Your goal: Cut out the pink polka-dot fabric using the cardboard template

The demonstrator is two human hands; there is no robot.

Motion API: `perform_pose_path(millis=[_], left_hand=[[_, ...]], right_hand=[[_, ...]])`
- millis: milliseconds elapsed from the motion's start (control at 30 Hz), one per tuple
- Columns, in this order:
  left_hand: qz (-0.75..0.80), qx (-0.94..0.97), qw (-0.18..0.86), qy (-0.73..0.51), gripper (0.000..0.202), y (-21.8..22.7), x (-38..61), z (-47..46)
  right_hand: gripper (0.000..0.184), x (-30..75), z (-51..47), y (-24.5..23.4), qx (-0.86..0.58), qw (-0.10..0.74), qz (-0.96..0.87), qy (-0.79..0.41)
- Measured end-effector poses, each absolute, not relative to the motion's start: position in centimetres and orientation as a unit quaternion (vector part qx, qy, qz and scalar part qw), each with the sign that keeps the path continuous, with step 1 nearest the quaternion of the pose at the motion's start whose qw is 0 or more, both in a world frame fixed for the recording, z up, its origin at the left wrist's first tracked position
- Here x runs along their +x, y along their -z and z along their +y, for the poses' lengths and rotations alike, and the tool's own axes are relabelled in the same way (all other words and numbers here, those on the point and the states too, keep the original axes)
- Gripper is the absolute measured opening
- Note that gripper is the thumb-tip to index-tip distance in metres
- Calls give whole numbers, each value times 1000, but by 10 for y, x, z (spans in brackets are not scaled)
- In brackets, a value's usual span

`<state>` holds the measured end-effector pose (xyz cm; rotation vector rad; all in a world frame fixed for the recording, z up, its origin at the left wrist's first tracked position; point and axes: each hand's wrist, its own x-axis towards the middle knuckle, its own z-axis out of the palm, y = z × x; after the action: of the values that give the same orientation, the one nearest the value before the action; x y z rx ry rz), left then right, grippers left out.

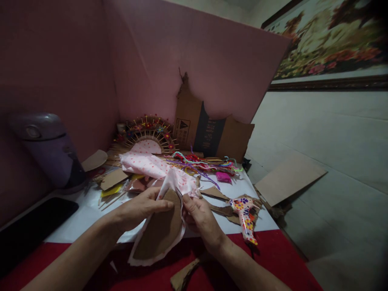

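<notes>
A half-round piece of brown cardboard (160, 232) lies against the back of white-pink fabric (182, 184), whose narrow border shows around the curved edge. My left hand (151, 206) grips the cardboard and fabric, its thumb flat on the cardboard. My right hand (198, 214) is closed at the right edge, thumb and fingers pinching the fabric border. A thin dark line shows beside its fingertips, too small to make out. The rest of the red-dotted fabric stretches away behind my hands, over the table things. Below my right hand lies a torn cardboard strip (186, 275).
A flower-patterned glue gun (245, 218) lies on the right among cardboard scraps (216, 194). Behind are coloured pipe cleaners (206, 163), a fan-shaped stick piece with flowers (148, 131) and upright torn cardboard (212, 133). A purple bottle (48, 149) and black phone-like slab (39, 226) are left.
</notes>
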<state>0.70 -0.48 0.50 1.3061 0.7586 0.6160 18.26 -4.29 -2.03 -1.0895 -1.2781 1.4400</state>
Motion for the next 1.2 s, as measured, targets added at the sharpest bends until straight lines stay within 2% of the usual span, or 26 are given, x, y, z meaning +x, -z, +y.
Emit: perform_pose_path(millis=[1200], left_hand=[[345, 576, 691, -269, 24, -2, 7, -4]], right_hand=[[51, 181, -45, 17, -445, 451, -520, -573]])
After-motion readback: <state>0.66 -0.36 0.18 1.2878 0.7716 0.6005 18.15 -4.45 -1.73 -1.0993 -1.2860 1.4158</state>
